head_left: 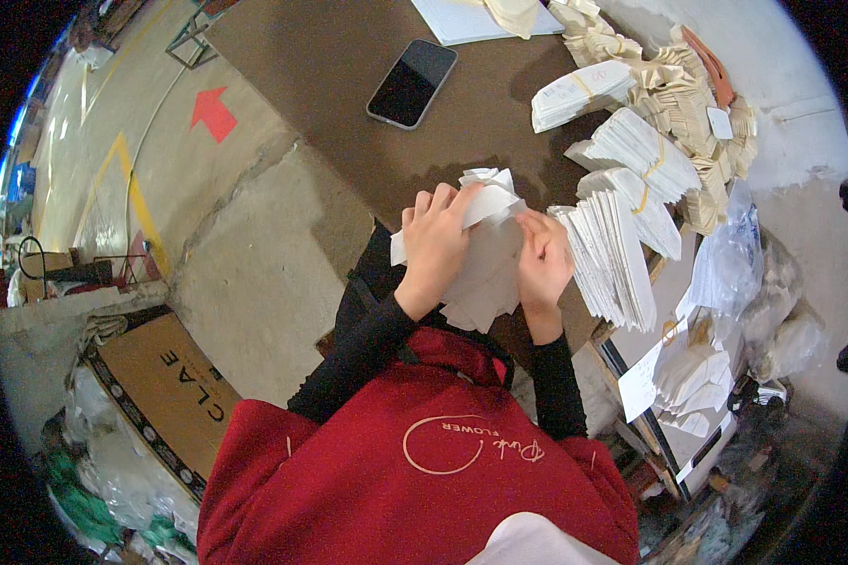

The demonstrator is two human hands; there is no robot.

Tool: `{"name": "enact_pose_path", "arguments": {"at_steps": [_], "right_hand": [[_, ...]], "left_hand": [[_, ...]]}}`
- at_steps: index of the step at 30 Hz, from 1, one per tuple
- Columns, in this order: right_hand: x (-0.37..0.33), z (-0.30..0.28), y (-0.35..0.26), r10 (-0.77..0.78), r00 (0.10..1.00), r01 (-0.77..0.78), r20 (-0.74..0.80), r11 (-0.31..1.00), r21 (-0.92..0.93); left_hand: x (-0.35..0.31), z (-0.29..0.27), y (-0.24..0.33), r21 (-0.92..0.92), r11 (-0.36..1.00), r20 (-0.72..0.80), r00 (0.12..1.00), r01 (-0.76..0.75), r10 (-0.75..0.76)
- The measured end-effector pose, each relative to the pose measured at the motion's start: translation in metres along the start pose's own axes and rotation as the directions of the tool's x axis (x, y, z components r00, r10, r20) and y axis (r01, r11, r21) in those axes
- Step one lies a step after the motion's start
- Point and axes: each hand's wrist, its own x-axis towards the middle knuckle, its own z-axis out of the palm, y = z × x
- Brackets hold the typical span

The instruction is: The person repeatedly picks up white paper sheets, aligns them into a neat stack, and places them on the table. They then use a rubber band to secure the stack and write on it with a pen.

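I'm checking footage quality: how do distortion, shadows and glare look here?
Head view: black corners frame the round fisheye image; soft shadows darken the brown table near white paper stacks; the plastic bag has pale highlights; the phone shows no strong glare; the left hand and right hand look fairly sharp.

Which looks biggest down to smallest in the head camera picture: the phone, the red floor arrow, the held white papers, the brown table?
1. Brown table
2. White papers
3. Phone
4. Red floor arrow

The arrow is farther away, so its real size is unsure.
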Motion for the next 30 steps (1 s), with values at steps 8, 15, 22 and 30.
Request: {"name": "enact_pose_path", "arguments": {"at_steps": [8, 15, 22, 30], "right_hand": [[-0.054, -0.037, -0.084, -0.329, 0.943, 0.331, -0.05, 0.915, 0.231], [-0.072, -0.083, -0.1, -0.096, 0.988, 0.118, -0.124, 0.976, 0.184], [-0.049, -0.184, -0.12, -0.24, 0.892, -0.121, -0.382, 0.688, -0.716], [0.001, -0.134, -0.124, 0.399, 0.917, -0.351, -0.007, 0.814, 0.463]], "left_hand": [[-0.002, 0.006, 0.0, 0.025, 1.0, -0.036, 0.999, 0.001, 0.0], [-0.003, 0.006, 0.005, 0.057, 0.998, 0.037, 0.999, 0.029, -0.031], [-0.003, 0.006, 0.002, 0.024, 0.999, 0.044, 0.998, 0.046, -0.047], [0.0, -0.05, 0.002, -0.817, 0.433, 0.494, 0.849, 0.381, 0.185]]}}
